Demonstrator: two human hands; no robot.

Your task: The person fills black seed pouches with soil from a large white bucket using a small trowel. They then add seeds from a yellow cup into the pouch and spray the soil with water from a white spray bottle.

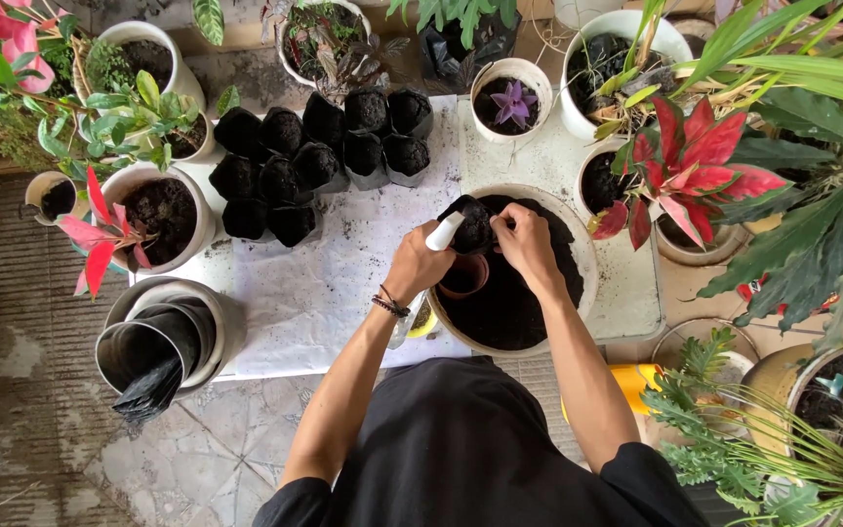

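At the far left, a red-leaved plant (100, 239) leans out of a white pot of soil (163, 217), and nearer, at the desk's near left corner, a stack of pale pots (163, 337) holds a roll of black plastic bags (153, 376). On the white desk (314, 293), farther back, filled black grow bags (319, 156) stand in tight rows, all packed with dark soil.

Right of the middle, the person leans over a wide round basin of soil (509, 303). The left hand (420, 265) is closed around a white scoop handle (444, 232) and presses against the left side of a small black grow bag (470, 226). The right hand (524, 239) grips the same bag's right edge, fingers curled over the rim. The bag sits upright above the far edge of the basin, between both hands. A small brown pot (462, 276) lies in the soil just below the left hand.

Farther right, a purple plant in a white pot (512, 102) stands at the back, and a red-and-green plant (685, 171) spreads beside the basin.
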